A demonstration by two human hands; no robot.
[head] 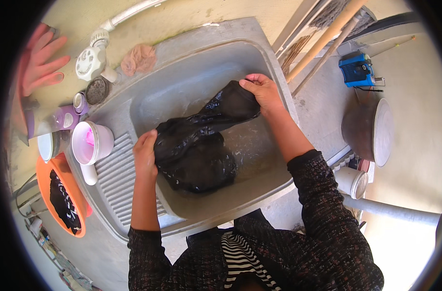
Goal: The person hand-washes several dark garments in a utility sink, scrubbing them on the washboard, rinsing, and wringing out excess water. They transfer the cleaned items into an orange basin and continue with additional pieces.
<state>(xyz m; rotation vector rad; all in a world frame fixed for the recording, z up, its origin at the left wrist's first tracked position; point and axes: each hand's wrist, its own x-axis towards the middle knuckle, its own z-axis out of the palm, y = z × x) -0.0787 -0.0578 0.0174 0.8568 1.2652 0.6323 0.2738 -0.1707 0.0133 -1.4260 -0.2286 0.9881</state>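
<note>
A wet black garment (202,127) is stretched between my two hands over the basin of a grey laundry sink (162,91). My left hand (145,151) grips its left edge, above the rim beside the ribbed washboard (115,171). At the upper right, my right hand (261,92) pinches the other end between thumb and fingers. The lower part of the cloth hangs bunched in the basin, where shallow water (257,156) seems to lie. What kind of garment it is, I cannot tell.
Left of the basin stand a white dipper (102,143) with something pink inside and an orange tub (42,178) holding dark cloth. A white tap (90,63) and pink rubber gloves (46,60) are at the wall. Wooden poles (322,40) lean at the right, near a large dark pot (359,129).
</note>
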